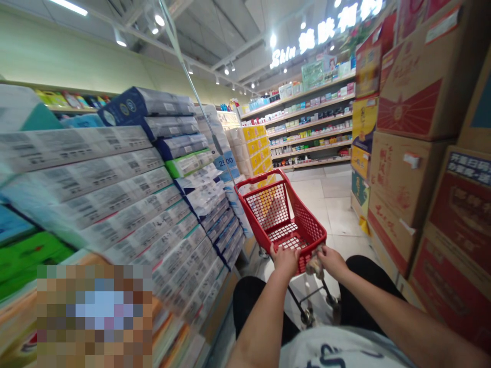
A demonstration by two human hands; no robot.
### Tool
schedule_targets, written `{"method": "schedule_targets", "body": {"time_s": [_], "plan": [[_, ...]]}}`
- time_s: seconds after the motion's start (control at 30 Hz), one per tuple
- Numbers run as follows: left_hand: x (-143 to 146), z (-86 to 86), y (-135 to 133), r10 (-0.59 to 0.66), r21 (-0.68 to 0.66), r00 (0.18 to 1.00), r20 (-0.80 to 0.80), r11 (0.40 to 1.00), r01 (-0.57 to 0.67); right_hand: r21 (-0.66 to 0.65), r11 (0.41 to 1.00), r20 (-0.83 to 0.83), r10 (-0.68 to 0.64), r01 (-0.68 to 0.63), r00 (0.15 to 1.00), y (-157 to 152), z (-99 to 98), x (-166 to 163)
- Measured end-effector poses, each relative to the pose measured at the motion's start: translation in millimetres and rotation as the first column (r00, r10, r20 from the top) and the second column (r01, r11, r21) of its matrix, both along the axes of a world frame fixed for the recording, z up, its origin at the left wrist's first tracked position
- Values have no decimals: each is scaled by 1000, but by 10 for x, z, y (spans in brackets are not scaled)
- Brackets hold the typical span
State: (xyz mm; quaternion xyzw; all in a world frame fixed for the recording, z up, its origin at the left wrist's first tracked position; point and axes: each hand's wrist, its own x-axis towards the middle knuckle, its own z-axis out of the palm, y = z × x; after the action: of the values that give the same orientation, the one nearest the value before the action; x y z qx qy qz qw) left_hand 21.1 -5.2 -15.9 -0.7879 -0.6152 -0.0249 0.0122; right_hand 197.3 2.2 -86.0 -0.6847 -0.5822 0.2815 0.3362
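Note:
A red plastic shopping trolley (pixel 307 225) with lattice walls stands in front of me, its basket tilted in view. At its near rim, my left hand (pixel 286 259) is closed over the edge, fingers curled toward the inside. By the near right corner my right hand (pixel 332 261) is closed, with a small beige, crumpled-looking thing (pixel 314 266) at its fingers; I cannot make out what it is. Through the lattice floor I see no goods in the basket. Dark metal legs and casters (pixel 307 314) show below, between my knees.
Stacked plastic-wrapped paper packs (pixel 123 189) line the left, with yellow-and-white packs (pixel 249 148) beyond. Large cardboard boxes (pixel 408 179) rise close on the right. Pale floor tiles (pixel 312 197) lead to product shelves (pixel 310 122). A thin pole (pixel 197 89) leans by the trolley's left side.

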Motion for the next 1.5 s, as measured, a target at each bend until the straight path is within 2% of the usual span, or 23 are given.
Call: {"method": "schedule_targets", "body": {"time_s": [0.5,0.67,0.83,0.97,1.13,1.3,1.5], "plan": [[-1,-36,19,0,10,1000,25,1000,-1,-40,999,42,-17,18,999,-15,-22,13],[-4,-36,8,-12,47,999,47,999,9,21,1000,44,-7,6,999,-20,-7,-2],[-2,-19,-4,-8,25,1000,25,1000,8,-32,999,26,-7,8,1000,0,-38,0],[0,5,-10,-10,7,1000,5,1000,10,26,1000,8,-13,13,1000,7,-56,0],[-1,29,-25,-25,-6,999,-38,1000,24,-53,999,-6,-10,10,1000,10,-29,-22],[-5,26,-36,-29,13,999,-21,1000,29,-11,1000,55,-4,5,998,-6,1,-45],[-4,4,-24,-14,24,1000,4,1000,13,-114,994,36,4,0,999,46,-36,-61]]}}
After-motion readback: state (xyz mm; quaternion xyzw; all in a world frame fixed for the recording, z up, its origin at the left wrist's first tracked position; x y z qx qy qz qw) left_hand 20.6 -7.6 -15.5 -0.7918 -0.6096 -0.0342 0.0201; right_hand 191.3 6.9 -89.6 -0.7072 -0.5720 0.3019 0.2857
